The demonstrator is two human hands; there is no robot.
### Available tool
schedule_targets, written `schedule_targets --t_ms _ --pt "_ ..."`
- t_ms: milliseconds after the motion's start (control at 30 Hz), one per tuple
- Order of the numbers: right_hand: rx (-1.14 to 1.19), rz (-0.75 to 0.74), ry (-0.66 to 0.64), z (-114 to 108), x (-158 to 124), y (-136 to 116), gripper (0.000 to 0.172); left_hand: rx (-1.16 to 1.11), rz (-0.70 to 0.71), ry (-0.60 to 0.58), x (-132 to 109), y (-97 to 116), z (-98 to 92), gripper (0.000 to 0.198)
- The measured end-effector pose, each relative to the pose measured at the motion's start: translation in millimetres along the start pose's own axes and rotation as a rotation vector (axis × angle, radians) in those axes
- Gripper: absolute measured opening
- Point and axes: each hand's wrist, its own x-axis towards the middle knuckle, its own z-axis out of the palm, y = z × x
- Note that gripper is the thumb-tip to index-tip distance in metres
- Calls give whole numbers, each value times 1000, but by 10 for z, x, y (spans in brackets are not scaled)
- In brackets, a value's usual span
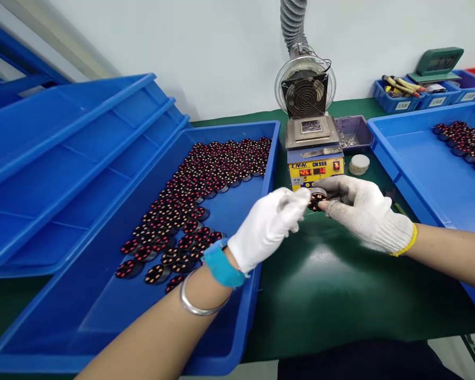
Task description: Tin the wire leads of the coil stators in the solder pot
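Observation:
Both my hands wear white gloves and meet above the green mat [324, 279], just in front of the solder pot [314, 158]. My right hand [364, 211] is closed round a small round wound coil part [317, 199] with red-copper windings. My left hand [267, 224] pinches at the left side of that same part, its fingers pressed together. A blue wrist strap and a metal bangle sit on my left wrist. The big blue tray [237, 316] on my left holds many of the same coil parts [198, 195] in rows.
A fume extractor fan [305, 95] with a grey hose stands behind the solder pot, whose red display is lit. Another blue tray [419, 174] with several coils lies at the right. Empty blue trays [63, 153] are stacked at the left. Small bins with tools and a green clock sit at the back right.

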Motion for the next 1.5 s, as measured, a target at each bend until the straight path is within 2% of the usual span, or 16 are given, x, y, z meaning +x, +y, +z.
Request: schedule_targets --t_ms 67,133,233,300,433,500,633,767,933,1000,1100,1167,1233,1333,1400,1500 --pt "4 9 -16 3 7 -3 27 65 -16 19 -26 22 95 38" --pt "11 37 -9 5 21 -15 26 67 0 97 -61 61 121 33" --pt "35 102 23 1 44 -52 24 41 45 255 -98 97 51 27" --pt "61 130 39 -3 52 -83 24 14 51 304 -94 87 7 30" --pt "112 147 50 10 47 -125 20 41 -14 114 -53 46 88 38" --pt "117 142 42 18 44 -120 18 63 -48 72 -58 53 167 35" --pt "71 111 49 0 56 -74 19 -31 -17 123 -133 106 183 25" --pt "53 86 66 -27 63 -43 22 -53 12 218 -136 111 93 33" --pt "24 60 63 17 24 -25 24 94 -56 79 -72 53 187 35" --pt "-22 45 70 -4 51 -26 24 108 -47 86 -86 35 237 35" --pt "-150 -47 143 -161 262 -65 25 123 -15 90 -106 -2 262 35" --pt "-300 -172 208 -336 544 -129 28 175 -23 -1 -87 -41 254 38" --pt "-584 -260 265 -512 905 -217 30 248 -60 -138 -45 -85 245 41" --pt "-1046 -239 302 -671 1439 -345 32 389 -93 -294 6 -135 242 44" --pt "-1211 -202 266 -682 1697 -396 32 504 -64 -359 10 -152 248 44" --pt "-1397 -168 177 -600 1895 -414 31 618 -19 -421 -13 -165 259 43"
